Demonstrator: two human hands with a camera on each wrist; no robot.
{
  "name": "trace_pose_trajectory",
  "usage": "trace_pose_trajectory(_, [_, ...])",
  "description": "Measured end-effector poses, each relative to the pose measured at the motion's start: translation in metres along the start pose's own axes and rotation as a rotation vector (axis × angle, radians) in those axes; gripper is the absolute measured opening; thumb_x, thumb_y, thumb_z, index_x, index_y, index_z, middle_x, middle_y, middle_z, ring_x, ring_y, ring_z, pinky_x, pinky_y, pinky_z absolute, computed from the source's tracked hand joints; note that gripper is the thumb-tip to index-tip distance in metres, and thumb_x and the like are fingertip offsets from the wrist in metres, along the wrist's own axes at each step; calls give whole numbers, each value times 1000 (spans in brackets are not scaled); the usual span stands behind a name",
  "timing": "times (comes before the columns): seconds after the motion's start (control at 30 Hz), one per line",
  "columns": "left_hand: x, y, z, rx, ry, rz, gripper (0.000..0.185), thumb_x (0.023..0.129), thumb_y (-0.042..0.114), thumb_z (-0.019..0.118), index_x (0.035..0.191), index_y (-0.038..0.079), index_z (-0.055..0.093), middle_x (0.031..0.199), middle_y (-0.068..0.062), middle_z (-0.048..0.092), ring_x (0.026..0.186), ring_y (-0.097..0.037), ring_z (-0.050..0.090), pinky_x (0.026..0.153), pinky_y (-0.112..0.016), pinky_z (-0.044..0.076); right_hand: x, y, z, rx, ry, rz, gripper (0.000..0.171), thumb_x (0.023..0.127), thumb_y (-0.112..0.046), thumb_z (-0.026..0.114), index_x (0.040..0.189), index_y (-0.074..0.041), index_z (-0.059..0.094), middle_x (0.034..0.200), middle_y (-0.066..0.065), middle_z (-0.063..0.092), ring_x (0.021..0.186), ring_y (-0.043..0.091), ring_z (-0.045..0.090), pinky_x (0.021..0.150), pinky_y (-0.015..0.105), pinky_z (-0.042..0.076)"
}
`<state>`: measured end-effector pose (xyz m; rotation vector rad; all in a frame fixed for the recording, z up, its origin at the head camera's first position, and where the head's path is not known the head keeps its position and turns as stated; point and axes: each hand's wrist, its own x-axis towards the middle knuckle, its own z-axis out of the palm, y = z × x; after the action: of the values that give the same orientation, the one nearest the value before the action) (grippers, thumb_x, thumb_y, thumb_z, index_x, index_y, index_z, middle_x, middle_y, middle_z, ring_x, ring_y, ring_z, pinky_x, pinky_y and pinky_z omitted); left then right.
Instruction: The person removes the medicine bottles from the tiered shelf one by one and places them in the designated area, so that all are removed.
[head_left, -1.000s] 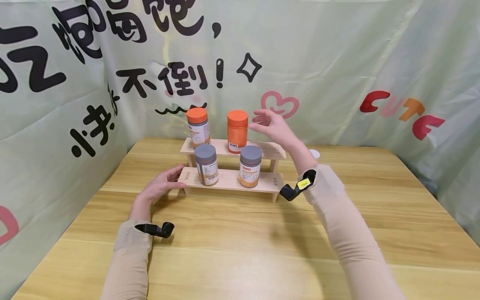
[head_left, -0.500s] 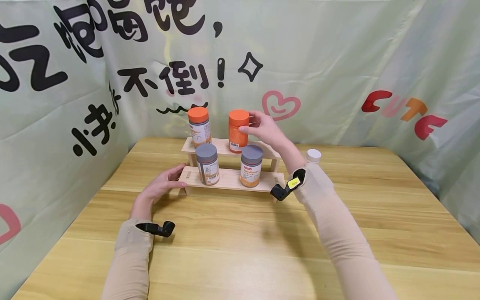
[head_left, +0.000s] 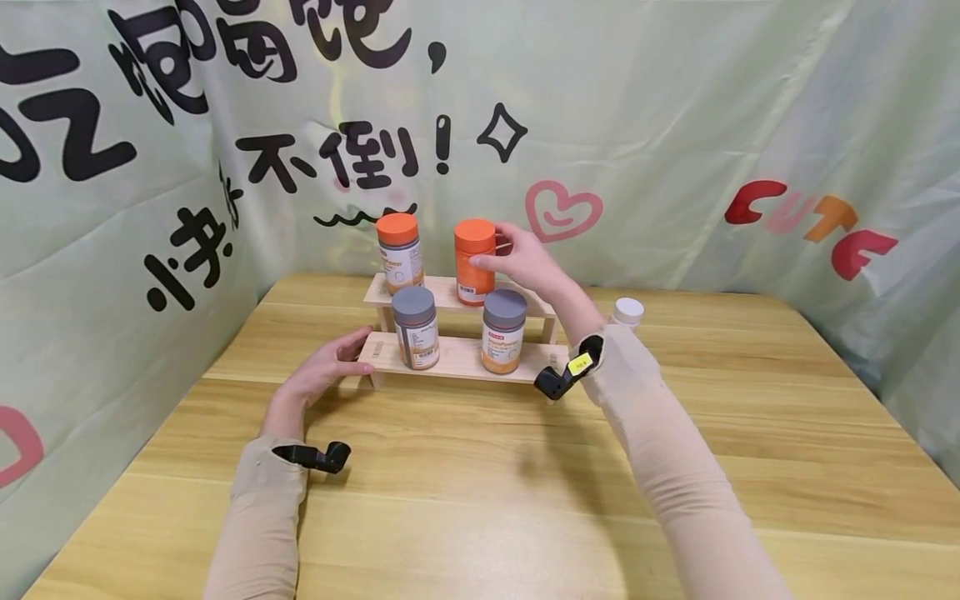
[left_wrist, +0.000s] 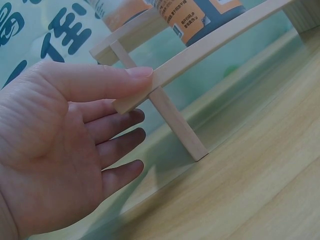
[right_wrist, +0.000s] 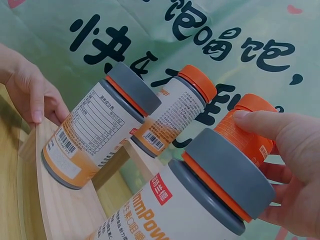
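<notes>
A two-tier wooden rack [head_left: 461, 360] stands on the table. Its upper tier carries an all-orange jar [head_left: 474, 233] and a jar with an orange lid [head_left: 399, 250]. Two grey-lidded jars [head_left: 416, 327] [head_left: 503, 330] stand on the lower tier. My right hand [head_left: 525, 258] grips the all-orange jar [right_wrist: 245, 132] from its right side, thumb in front and fingers behind. My left hand [head_left: 326, 371] rests at the left end of the lower shelf [left_wrist: 200, 55]. Its thumb [left_wrist: 100, 80] lies straight along the shelf edge and the fingers hang relaxed below, apart from the wood.
A small white-capped bottle [head_left: 626, 311] stands on the wooden table [head_left: 480, 483] behind my right forearm. Pale green printed cloth walls [head_left: 675, 125] close in the back and both sides.
My right hand moved left from open in the air and closed around the all-orange jar on the upper tier. The left hand has stayed at the shelf end.
</notes>
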<state>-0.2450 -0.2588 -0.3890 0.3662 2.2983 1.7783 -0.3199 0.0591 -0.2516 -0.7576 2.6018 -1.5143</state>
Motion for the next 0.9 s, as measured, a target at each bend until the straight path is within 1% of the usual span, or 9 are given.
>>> trace_pose_trajectory(0.27, [0, 0, 1, -5, 6, 0, 80, 85, 8, 63, 146, -5, 14, 151, -23, 13, 138, -37, 12, 111, -49, 11, -1, 2, 1, 15, 21, -6, 55, 84, -21, 69, 130, -4, 45, 118, 10, 54, 106, 25, 50, 88, 36, 46])
trace_pose_trajectory(0.53, [0, 1, 1, -7, -1, 0, 79, 85, 6, 62, 145, -6, 13, 151, -25, 11, 138, -37, 11, 111, -48, 11, -4, 7, -3, 25, 79, 3, 54, 82, -22, 70, 127, -3, 47, 116, 10, 55, 104, 25, 52, 89, 36, 45])
trace_pose_trajectory(0.77, [1, -1, 0, 9, 0, 0, 80, 85, 10, 64, 146, -4, 14, 151, -23, 12, 138, -36, 12, 111, -48, 11, -7, 10, -14, 56, 131, 18, 58, 81, -24, 71, 129, -4, 46, 117, 10, 55, 104, 24, 52, 90, 36, 44])
trace_pose_trajectory(0.9, [0, -2, 0, 16, 8, -7, 80, 85, 12, 64, 146, -3, 15, 151, -21, 12, 138, -35, 12, 111, -47, 11, -9, 11, -24, 46, 147, 19, 58, 81, -25, 71, 130, -5, 47, 118, 10, 55, 104, 24, 52, 91, 36, 44])
